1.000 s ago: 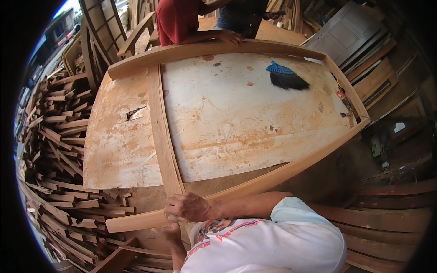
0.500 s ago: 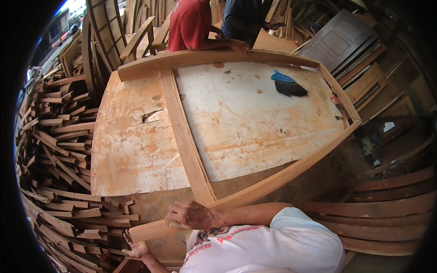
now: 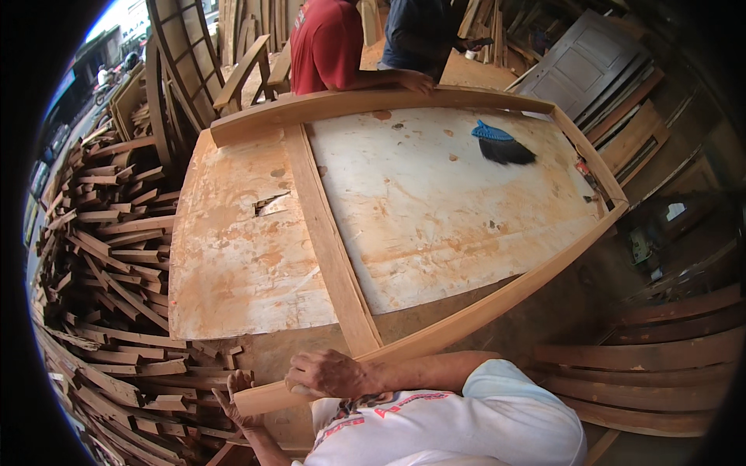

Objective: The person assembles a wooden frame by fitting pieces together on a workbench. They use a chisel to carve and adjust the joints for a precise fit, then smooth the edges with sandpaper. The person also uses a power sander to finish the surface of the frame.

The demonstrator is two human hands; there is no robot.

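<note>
A door-like wooden frame lies over a stained white board (image 3: 233,291). Its near long rail (image 3: 474,311) runs along my front, and a cross rail (image 3: 330,237) meets it. My right hand (image 3: 326,373) is closed over the near rail just left of that joint, fingers wrapped on its top edge. Close by the rail's left end is my left hand (image 3: 239,400), its fingers spread; whether it touches the wood I cannot tell. Across the board, the far rail (image 3: 350,102) has a co-worker's hand (image 3: 417,82) resting on it.
A blue broom head with black bristles (image 3: 501,144) and a red-handled tool (image 3: 584,169) lie at the board's right. Stacked wood offcuts (image 3: 116,256) crowd the left side. Panelled doors (image 3: 587,58) lean at the far right; long planks (image 3: 660,353) lie stacked at right.
My left hand has risen from below the near rail's left end to beside it, fingers now pointing up. My right hand keeps its hold. The whole view has shifted slightly.
</note>
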